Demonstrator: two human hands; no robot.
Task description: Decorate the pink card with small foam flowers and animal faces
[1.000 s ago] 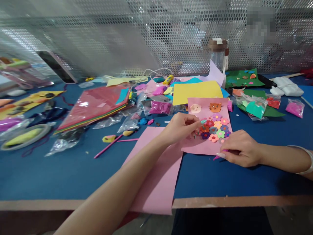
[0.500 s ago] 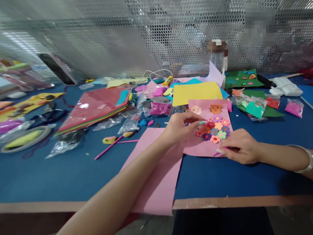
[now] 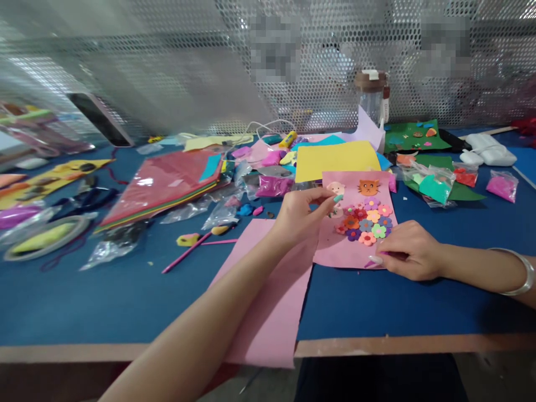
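A small pink card (image 3: 355, 254) lies on the blue table, carrying a cluster of coloured foam flowers (image 3: 367, 221), an orange cat face (image 3: 369, 186) and a pale pig face (image 3: 335, 188). My left hand (image 3: 299, 215) hovers at the card's left edge, fingers pinched together close to the flowers; what they pinch is too small to make out. My right hand (image 3: 408, 251) rests on the card's lower right corner, fingers curled round a thin pink stick. A larger pink sheet (image 3: 268, 301) lies under my left forearm and overhangs the table's front edge.
A yellow sheet (image 3: 335, 159) lies behind the card. A stack of coloured sheets in plastic (image 3: 163, 178) sits at the left. Small bags of pink and green bits (image 3: 435, 184), a pink pencil (image 3: 184, 252), a bottle (image 3: 371, 95) and a perforated metal screen stand behind.
My left hand has drawn back up and to the left, off the flower cluster toward the pig face. My right hand has stayed on the card's corner.
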